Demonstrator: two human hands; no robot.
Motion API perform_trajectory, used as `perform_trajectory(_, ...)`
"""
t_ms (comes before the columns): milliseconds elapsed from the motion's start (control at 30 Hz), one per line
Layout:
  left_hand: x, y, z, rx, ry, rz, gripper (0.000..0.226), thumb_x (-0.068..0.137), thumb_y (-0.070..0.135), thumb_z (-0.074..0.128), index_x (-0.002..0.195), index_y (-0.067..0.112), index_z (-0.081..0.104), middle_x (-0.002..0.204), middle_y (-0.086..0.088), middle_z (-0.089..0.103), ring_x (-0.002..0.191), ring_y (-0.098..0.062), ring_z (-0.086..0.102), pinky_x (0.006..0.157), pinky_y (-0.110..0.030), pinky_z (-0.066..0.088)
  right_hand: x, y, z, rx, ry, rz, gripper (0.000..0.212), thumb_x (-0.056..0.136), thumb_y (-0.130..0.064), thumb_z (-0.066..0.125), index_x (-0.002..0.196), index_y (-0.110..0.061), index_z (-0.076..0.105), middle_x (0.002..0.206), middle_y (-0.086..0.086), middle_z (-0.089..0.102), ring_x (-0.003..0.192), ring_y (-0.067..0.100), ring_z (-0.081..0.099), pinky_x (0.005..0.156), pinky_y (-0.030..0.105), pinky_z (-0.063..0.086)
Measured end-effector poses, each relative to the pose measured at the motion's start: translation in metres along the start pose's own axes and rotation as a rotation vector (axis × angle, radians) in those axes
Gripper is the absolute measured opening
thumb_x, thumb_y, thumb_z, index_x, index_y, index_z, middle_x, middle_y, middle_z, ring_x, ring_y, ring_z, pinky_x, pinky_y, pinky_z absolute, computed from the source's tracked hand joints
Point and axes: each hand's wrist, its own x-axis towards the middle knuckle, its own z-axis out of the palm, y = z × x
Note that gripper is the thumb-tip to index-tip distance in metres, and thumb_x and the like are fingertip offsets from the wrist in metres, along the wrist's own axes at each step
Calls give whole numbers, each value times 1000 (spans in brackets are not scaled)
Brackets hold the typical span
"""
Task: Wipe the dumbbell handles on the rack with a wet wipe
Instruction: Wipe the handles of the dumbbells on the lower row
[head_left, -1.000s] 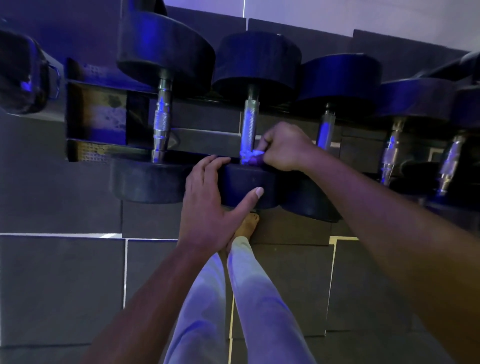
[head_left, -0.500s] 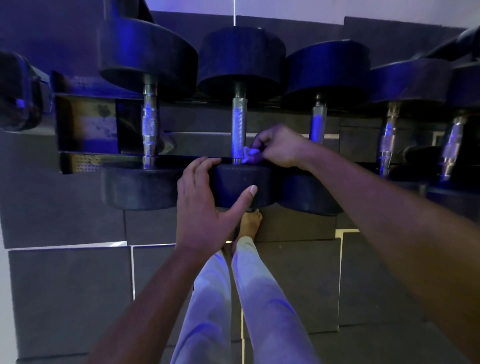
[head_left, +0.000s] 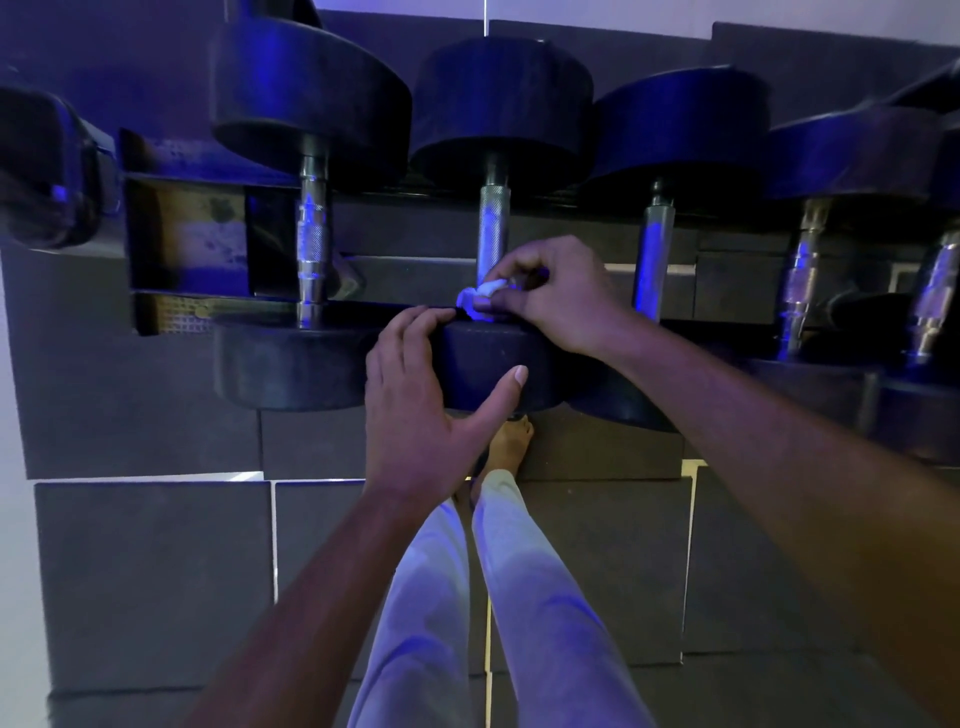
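Note:
Several black dumbbells with knurled metal handles lie side by side on a dark rack. At the near end of the middle dumbbell's handle, my right hand pinches a crumpled white wet wipe against the metal. My left hand rests on that dumbbell's near weight head, fingers over its top edge and thumb spread across its face.
Neighbouring handles stand to the left and right, with more at the far right. Dark floor mats lie below the rack. My legs in light trousers and a bare foot are under the hands.
The wipe and my right hand stay at the near end of the middle handle with a slight shift. My left hand keeps its place on the weight head.

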Motion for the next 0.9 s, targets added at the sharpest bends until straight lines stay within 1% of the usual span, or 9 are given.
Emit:
perform_trajectory(100, 0, 0, 1, 0, 3, -4, 79, 86, 65, 81, 146, 20, 55, 151, 3, 50, 139, -18, 47, 119, -41, 41, 2, -11, -3, -142, -55, -101, 9, 82, -32, 87, 89, -34, 82, 78, -14, 66, 68, -8, 58, 61, 10, 40)
perform_trajectory(167, 0, -1, 0, -3, 1, -2, 79, 86, 64, 82, 146, 21, 54, 151, 3, 49, 139, -18, 47, 119, -42, 42, 7, -14, -11, -243, -141, -97, 13, 83, -37, 86, 95, -38, 81, 83, -21, 62, 73, -12, 57, 60, 6, 36)
perform_trajectory(267, 0, -2, 0, -5, -3, -1, 79, 86, 63, 84, 146, 23, 54, 151, 4, 49, 139, -17, 47, 119, -43, 42, 14, -19, -24, -332, -268, -100, 15, 84, -38, 85, 98, -39, 81, 78, -26, 62, 72, -18, 55, 59, 5, 35)
perform_trajectory(333, 0, -2, 0, -3, 1, -3, 79, 86, 63, 84, 146, 23, 54, 151, 4, 49, 139, -18, 47, 119, -42, 41, 18, -23, -26, -384, -276, -116, 13, 83, -39, 85, 94, -42, 80, 76, -25, 64, 72, -12, 57, 66, 17, 44)
perform_trajectory(367, -1, -1, 0, -2, 3, -5, 79, 86, 64, 83, 146, 22, 54, 151, 4, 49, 139, -18, 47, 120, -42, 41, 18, -24, -26, -408, -244, -124, 12, 82, -42, 86, 91, -43, 79, 74, -22, 64, 71, -9, 57, 67, 23, 45)
perform_trajectory(467, 0, 0, 1, 0, 18, -1, 79, 85, 66, 80, 146, 21, 56, 151, 3, 51, 140, -20, 48, 120, -42, 41, 16, -19, -23, -407, -84, -115, 19, 74, -51, 89, 83, -42, 74, 73, -15, 68, 69, 1, 63, 66, 30, 50)
perform_trajectory(633, -2, 0, 3, 7, 36, 9, 80, 86, 62, 82, 147, 18, 56, 153, 1, 50, 142, -22, 49, 120, -44, 40, 17, -6, -14, -136, 153, -54, 35, 65, -55, 93, 83, -30, 76, 74, -13, 74, 71, 5, 69, 67, 35, 58)
perform_trajectory(767, -2, 0, 5, 12, 45, 4, 80, 85, 62, 82, 147, 19, 55, 154, 2, 50, 142, -21, 49, 120, -43, 40, 27, -14, -6, -61, 387, 20, 38, 67, -60, 91, 84, -29, 76, 73, -13, 73, 66, 3, 68, 63, 33, 58)
perform_trajectory(900, -2, 0, 6, 15, 45, -2, 80, 85, 63, 81, 148, 20, 55, 154, 3, 49, 141, -21, 48, 119, -44, 41, 36, -28, 3, -79, 558, 116, 46, 68, -68, 86, 87, -27, 76, 73, -12, 72, 71, 11, 70, 65, 32, 54)
